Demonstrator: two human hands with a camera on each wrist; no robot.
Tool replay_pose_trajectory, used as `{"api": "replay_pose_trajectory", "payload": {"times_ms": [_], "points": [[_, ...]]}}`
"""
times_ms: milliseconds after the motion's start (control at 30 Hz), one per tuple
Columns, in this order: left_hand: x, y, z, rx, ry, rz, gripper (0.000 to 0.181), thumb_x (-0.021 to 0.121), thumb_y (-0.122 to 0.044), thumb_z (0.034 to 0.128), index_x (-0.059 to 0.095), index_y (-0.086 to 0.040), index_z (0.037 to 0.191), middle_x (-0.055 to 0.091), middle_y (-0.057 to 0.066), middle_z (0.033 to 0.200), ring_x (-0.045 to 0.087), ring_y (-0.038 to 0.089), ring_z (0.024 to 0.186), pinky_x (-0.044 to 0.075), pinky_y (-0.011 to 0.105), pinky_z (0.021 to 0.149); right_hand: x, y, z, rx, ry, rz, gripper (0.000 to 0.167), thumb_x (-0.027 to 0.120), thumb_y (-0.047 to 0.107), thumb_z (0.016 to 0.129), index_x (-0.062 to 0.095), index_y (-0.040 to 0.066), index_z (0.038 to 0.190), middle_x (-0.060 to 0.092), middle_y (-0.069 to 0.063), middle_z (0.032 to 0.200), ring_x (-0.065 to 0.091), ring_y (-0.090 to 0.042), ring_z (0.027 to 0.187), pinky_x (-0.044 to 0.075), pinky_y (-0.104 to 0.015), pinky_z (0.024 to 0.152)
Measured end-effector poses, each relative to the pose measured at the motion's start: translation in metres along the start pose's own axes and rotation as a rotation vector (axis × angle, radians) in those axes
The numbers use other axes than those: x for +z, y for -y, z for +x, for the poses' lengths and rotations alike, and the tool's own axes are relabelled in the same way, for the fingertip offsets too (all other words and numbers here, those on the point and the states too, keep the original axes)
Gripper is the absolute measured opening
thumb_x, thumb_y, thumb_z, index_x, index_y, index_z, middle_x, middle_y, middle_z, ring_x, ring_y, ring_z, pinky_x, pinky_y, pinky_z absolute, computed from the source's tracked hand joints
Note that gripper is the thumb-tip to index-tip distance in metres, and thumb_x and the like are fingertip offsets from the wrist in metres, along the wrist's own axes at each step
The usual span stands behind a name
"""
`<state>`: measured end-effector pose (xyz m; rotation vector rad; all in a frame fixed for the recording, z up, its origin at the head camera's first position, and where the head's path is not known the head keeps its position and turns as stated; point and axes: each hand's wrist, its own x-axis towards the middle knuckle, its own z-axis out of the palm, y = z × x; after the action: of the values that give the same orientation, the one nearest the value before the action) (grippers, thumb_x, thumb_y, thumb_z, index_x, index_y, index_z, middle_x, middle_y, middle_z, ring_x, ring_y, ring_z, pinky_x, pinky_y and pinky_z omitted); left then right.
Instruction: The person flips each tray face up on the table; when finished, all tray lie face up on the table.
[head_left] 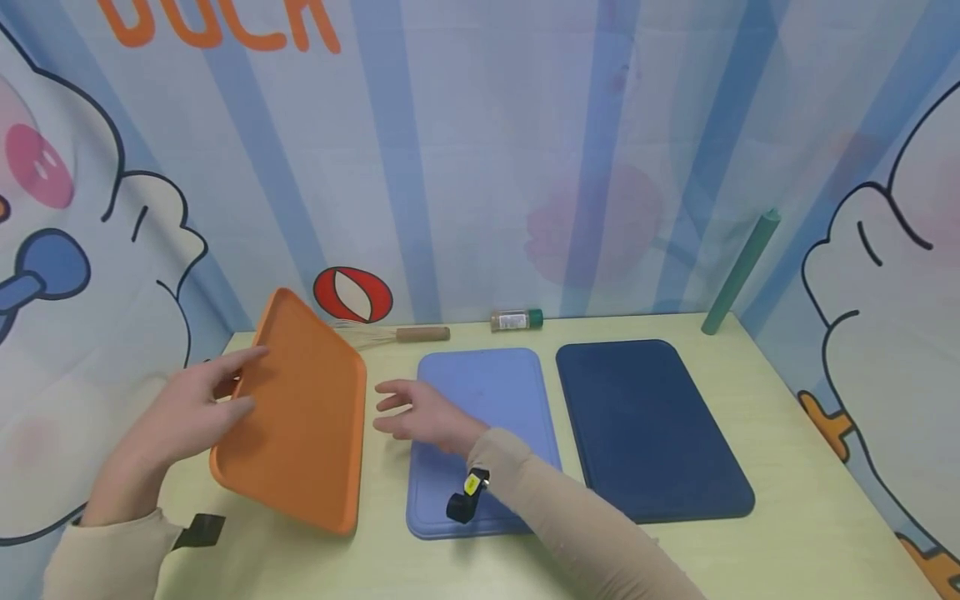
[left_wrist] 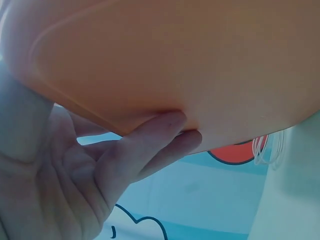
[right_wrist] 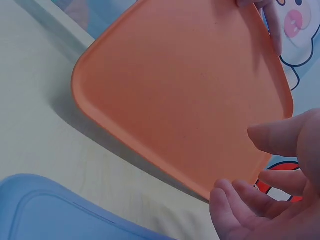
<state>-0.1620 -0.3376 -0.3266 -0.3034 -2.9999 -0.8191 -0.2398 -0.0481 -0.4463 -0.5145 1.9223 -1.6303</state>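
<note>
An orange tray (head_left: 300,417) stands tilted up on the left side of the table, its left edge raised. My left hand (head_left: 195,408) grips that raised edge, thumb on one face and fingers on the other; the left wrist view shows the fingers (left_wrist: 150,140) pressed against the orange surface. Just right of the tray, my right hand (head_left: 420,412) hovers with loosely bent fingers apart from it, holding nothing. Beneath the right forearm lies a light blue tray (head_left: 480,375), partly covered by the arm. In the right wrist view the tray's lower edge casts a shadow on the table.
A dark blue tray (head_left: 645,425) lies flat on the right. Along the back edge are a whisk (head_left: 420,334) with a wooden handle and a small green-capped jar (head_left: 517,320). A green stick-like roll (head_left: 742,271) leans against the printed backdrop at the back right corner.
</note>
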Motion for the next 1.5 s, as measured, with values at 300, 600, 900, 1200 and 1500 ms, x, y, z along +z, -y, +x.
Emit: {"api": "replay_pose_trajectory", "payload": {"times_ms": [300,600,900,1200,1500], "points": [[0.003,0.013,-0.008,-0.025,-0.036,-0.099,0.064,0.056,-0.002,0.0972,0.043,-0.003,0.160,0.060,0.032,0.140,0.067,0.041,0.114,0.049,0.023,0.072,0.001,-0.008,-0.001,0.026,0.013,-0.018,0.067,0.076,0.014,0.096,0.048,0.008,0.157,0.059,-0.022,0.144,0.071,-0.024,0.106,0.058,-0.041,0.096],[0.009,0.024,-0.016,-0.035,-0.077,-0.221,0.066,0.051,0.004,0.0970,0.041,-0.008,0.162,0.054,0.031,0.148,0.061,-0.007,0.100,0.051,0.016,0.074,0.002,-0.014,-0.002,0.041,0.048,-0.089,0.073,0.079,0.020,0.095,0.045,0.015,0.160,0.058,-0.019,0.146,0.067,-0.027,0.120,0.058,-0.037,0.095],[0.025,0.040,-0.020,0.044,-0.206,-0.359,0.070,0.050,0.014,0.0922,0.043,-0.004,0.160,0.059,-0.003,0.144,0.063,-0.004,0.097,0.053,0.020,0.068,0.002,-0.021,-0.005,-0.003,0.113,0.085,0.075,0.074,0.004,0.096,0.038,0.012,0.162,0.066,-0.015,0.134,0.071,-0.022,0.114,0.059,-0.038,0.096],[0.034,0.054,-0.024,0.059,-0.248,-0.553,0.072,0.047,0.018,0.0921,0.050,-0.012,0.157,0.061,-0.025,0.131,0.068,-0.001,0.096,0.055,0.017,0.072,0.004,-0.026,-0.001,-0.038,0.017,0.039,0.075,0.081,-0.002,0.089,0.048,0.009,0.156,0.065,-0.010,0.131,0.072,-0.022,0.108,0.060,-0.036,0.092],[0.039,0.066,-0.026,0.101,-0.189,-0.750,0.076,0.045,0.024,0.0889,0.051,-0.011,0.156,0.066,-0.017,0.132,0.069,0.005,0.095,0.059,0.023,0.068,0.004,-0.029,0.000,-0.045,-0.004,0.033,0.076,0.080,-0.008,0.086,0.050,0.006,0.155,0.064,-0.012,0.133,0.073,-0.024,0.106,0.060,-0.036,0.091]]}}
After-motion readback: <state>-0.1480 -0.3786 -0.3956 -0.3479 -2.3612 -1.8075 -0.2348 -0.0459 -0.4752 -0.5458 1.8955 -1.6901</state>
